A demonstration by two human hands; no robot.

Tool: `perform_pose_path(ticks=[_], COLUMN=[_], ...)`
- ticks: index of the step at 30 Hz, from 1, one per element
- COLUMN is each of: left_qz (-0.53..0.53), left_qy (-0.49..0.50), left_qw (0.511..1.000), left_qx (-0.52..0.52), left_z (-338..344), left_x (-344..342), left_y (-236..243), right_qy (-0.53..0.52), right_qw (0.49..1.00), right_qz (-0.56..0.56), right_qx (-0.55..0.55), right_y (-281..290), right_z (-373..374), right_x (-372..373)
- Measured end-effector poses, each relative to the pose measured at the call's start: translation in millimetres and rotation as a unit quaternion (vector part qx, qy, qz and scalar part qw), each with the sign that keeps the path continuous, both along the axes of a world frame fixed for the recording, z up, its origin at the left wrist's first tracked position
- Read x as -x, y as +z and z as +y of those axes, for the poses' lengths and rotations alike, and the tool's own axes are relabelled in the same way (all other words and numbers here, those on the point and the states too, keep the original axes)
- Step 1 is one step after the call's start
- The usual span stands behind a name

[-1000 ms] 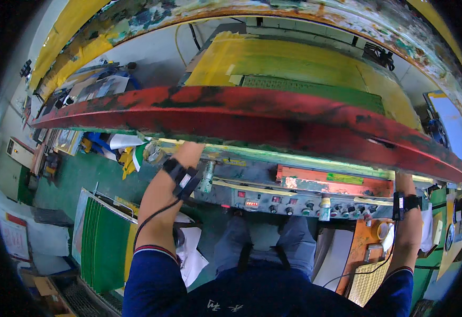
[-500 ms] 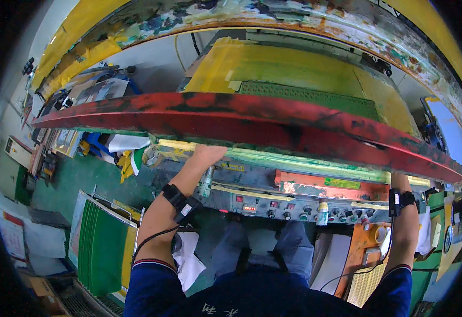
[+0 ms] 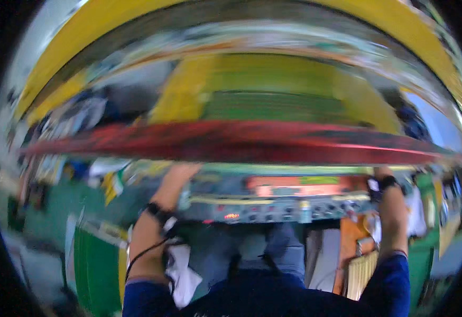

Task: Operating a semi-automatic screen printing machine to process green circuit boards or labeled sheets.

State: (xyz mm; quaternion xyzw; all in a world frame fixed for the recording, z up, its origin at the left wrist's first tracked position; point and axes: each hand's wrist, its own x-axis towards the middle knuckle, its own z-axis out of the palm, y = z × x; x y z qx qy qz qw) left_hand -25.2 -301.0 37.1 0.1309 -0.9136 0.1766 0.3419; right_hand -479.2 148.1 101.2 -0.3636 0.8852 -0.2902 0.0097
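Note:
The view now is smeared by motion. A long red bar (image 3: 252, 142) with dark green stains spans the middle, in front of a yellow and green framed screen (image 3: 183, 90). My left hand (image 3: 187, 170) reaches to the pale green-yellow edge (image 3: 257, 168) just below the bar; its fingertips are hidden and blurred. My right hand (image 3: 383, 171) is at the same edge farther right, mostly hidden under the bar. Both wrists wear black straps. Below the edge are a salmon-coloured strip (image 3: 273, 188) and a grey control panel (image 3: 262, 211) with knobs and a small red display.
A stained overhead frame (image 3: 241, 37) arches across the top. A green rack (image 3: 93, 264) stands at lower left, an orange bench (image 3: 346, 248) at lower right. Cluttered tables (image 3: 83, 111) lie at upper left, with a white sheet (image 3: 178, 269) near my left arm.
The red bar, screen and hands sit lower in the picture and slightly left, as the whole view has shifted and blurred. My left hand stays at the edge under the bar.

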Motion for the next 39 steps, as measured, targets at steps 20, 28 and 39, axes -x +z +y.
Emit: perform_pose_path(ticks=[20, 28, 39], left_qz=[0.025, -0.065, -0.09], left_qy=[-0.23, -0.26, -0.228], left_qw=[0.809, 0.75, 0.713], left_qx=[-0.54, -0.605, -0.657], left_z=[207.6, 272.7, 291.5], left_x=[-56.6, -53.8, -57.4], left_y=[12.0, -14.2, -38.4], right_qy=[0.144, 0.115, -0.205], right_qw=[0.972, 0.99, 0.963], right_qz=[-0.029, -0.052, 0.062], right_qx=[0.183, 0.058, -0.166], right_y=[-81.8, -158.8, -222.0], right_z=[44.5, 104.7, 268.7], right_x=[-257.3, -309.0, -276.6])
